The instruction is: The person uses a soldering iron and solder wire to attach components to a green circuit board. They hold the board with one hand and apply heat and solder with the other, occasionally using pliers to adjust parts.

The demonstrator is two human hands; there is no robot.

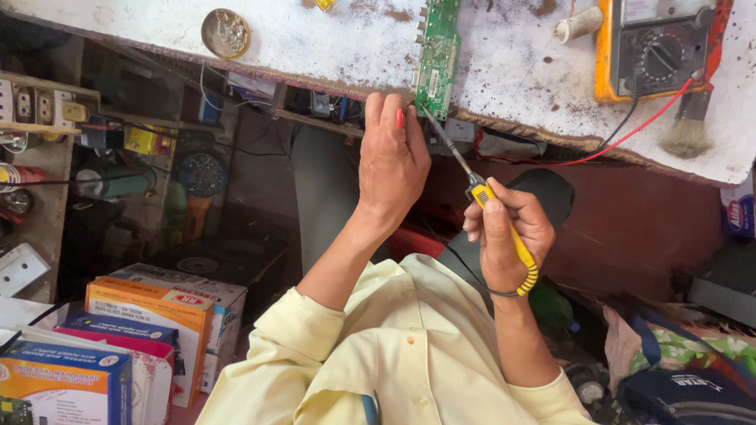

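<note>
A green circuit board (437,55) lies on the stained white worktable (331,39), its near end at the table's edge. My left hand (391,161) is curled just below that end, fingers closed on a small red piece (400,118) that only just shows. My right hand (508,236) grips the yellow handle of a soldering iron (504,228). The iron's thin metal shaft slants up and left, with its tip at the board's near corner beside my left fingertips. A dark cord leaves the handle by my wrist.
A yellow multimeter (654,47) with red and black leads sits at the table's right, a brush (689,130) beside it. A round tin (225,33) lies at the left. Cardboard boxes (157,315) stack at lower left, shelves with parts beyond, bags at lower right.
</note>
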